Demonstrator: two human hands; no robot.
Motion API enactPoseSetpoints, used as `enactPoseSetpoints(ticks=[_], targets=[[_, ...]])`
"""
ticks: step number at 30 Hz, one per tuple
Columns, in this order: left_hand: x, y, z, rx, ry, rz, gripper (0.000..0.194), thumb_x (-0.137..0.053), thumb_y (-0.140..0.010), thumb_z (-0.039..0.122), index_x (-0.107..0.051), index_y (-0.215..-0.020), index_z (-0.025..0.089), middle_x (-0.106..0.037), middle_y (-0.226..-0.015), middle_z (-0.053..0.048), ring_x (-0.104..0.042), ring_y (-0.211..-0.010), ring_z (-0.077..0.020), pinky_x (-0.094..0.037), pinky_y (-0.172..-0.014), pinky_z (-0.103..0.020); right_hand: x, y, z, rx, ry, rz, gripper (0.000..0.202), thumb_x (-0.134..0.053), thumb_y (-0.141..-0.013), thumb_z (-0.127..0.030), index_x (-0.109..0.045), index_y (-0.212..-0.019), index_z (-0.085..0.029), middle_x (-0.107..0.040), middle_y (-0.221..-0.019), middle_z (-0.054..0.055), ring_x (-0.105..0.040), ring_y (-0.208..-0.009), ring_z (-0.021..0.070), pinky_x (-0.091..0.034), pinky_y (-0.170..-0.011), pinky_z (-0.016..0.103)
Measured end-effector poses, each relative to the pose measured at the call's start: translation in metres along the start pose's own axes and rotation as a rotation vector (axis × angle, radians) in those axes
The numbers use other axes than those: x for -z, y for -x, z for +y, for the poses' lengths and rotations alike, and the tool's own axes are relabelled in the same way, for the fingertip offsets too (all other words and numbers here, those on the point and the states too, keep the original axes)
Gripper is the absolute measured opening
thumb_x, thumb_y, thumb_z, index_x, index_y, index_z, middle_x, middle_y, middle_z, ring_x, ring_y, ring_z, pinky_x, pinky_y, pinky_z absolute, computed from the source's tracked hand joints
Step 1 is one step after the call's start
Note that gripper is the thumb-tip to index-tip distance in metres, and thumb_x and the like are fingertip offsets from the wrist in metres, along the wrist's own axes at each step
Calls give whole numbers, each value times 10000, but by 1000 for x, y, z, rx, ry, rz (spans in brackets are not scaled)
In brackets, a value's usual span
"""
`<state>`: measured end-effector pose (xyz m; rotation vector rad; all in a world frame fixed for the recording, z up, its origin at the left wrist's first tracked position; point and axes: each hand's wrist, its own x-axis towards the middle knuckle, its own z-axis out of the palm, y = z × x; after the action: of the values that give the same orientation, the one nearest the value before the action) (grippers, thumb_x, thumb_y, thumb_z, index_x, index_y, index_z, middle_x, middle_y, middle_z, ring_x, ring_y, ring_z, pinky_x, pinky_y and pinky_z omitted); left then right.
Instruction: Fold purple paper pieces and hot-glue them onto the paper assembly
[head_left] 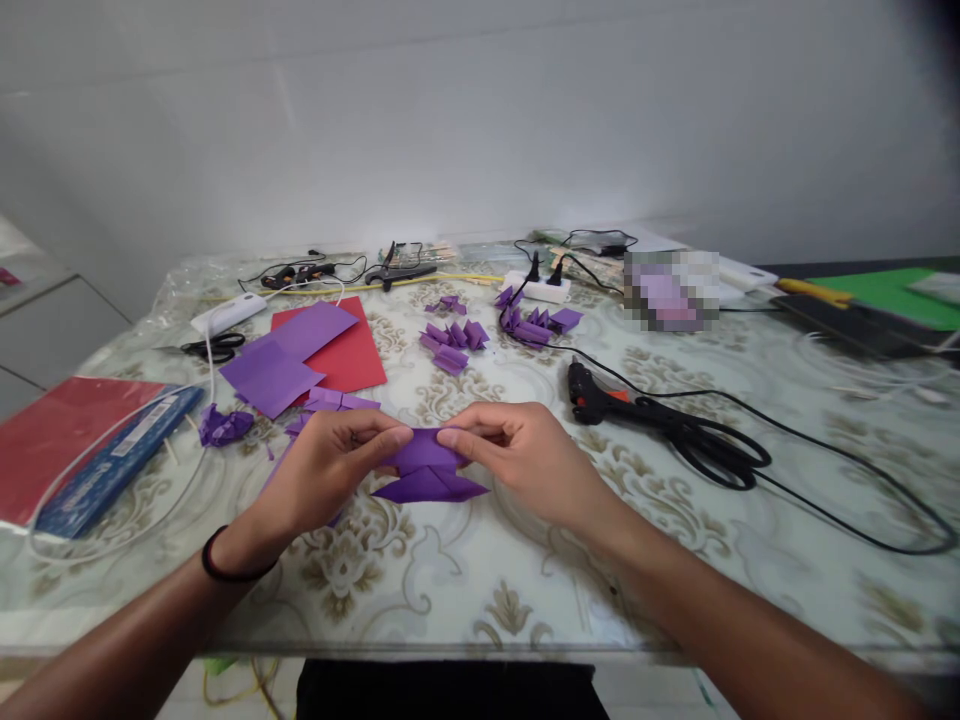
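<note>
A folded purple paper piece [429, 482] with two pointed ends along its lower edge is held up over the middle of the patterned table. My left hand [326, 462] pinches its upper left edge, thumb in front. At the upper right edge, my right hand [525, 458] pinches it the same way. Purple paper sheets [281, 365] overlap a red sheet [351, 350] at the left. Folded purple pieces [450, 345] lie beyond the hands, with another group [534, 325] to their right. A crumpled purple paper [225, 425] is left of my left hand.
A black glue gun [589, 395] and large black scissors [701, 435] lie at the right, with a black cable looping round them. Small scissors [217, 347] and a red-and-blue packet [112, 465] are left. A white power strip [544, 287] stands behind.
</note>
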<state>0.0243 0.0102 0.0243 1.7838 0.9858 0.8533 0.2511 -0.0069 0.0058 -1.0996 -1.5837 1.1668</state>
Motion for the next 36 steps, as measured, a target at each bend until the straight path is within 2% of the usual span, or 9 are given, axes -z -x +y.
enactPoseSetpoints(ticks=[7, 10, 14, 19, 26, 32, 36], targets=[[1, 2, -2, -1, -3, 64, 226, -740, -958, 313, -837, -806, 176, -725, -679, 2, -577, -600, -102, -444, -559, -191, 0, 1, 0, -39, -102, -25, 230, -784, -886, -407, -788, -888, -176, -756, -765, 29, -677, -678, 153, -514, -634, 265], [-1, 4, -1, 9, 27, 98, 218, -756, -940, 312, -841, -795, 175, -711, -661, 4, -552, -591, -97, -420, -550, -194, -1, 1, -1, -9, -151, -10, 232, -802, -875, -405, -771, -866, -175, -744, -776, 24, -662, -682, 148, -515, -650, 269], [-2, 6, 2, 39, 79, 91, 260, -754, -935, 312, -813, -731, 162, -673, -611, 9, -508, -548, -83, -381, -506, -181, 0, 2, -3, 60, -153, -16, 219, -778, -894, -369, -744, -801, -174, -677, -702, -6, -566, -613, 114, -433, -582, 251], [-2, 3, 2, 2, 21, -27, 174, -735, -936, 273, -841, -838, 176, -784, -752, -17, -625, -623, -92, -456, -565, -155, -3, 3, -3, 88, -39, -56, 158, -724, -920, -291, -729, -812, -176, -677, -712, -11, -568, -634, 112, -436, -607, 252], [-4, 6, -2, -42, -83, -17, 190, -730, -954, 289, -848, -860, 174, -821, -785, -32, -689, -654, -113, -497, -579, -156, -7, 6, -1, 84, -50, -103, 183, -733, -925, -306, -720, -806, -168, -650, -693, -18, -531, -618, 106, -421, -588, 244], [3, 2, -1, -54, -81, -60, 154, -722, -979, 268, -853, -1012, 194, -852, -945, -39, -777, -840, -157, -590, -759, -200, -2, 3, -1, 18, -76, -51, 252, -764, -893, -375, -709, -768, -163, -619, -665, -20, -512, -595, 108, -382, -557, 250], [4, 3, -4, -60, -153, -34, 193, -716, -984, 293, -844, -1100, 208, -855, -999, -38, -788, -882, -172, -605, -805, -223, -3, 0, 2, -36, -57, -82, 202, -752, -896, -362, -731, -838, -170, -652, -701, -15, -550, -625, 118, -406, -584, 252]])
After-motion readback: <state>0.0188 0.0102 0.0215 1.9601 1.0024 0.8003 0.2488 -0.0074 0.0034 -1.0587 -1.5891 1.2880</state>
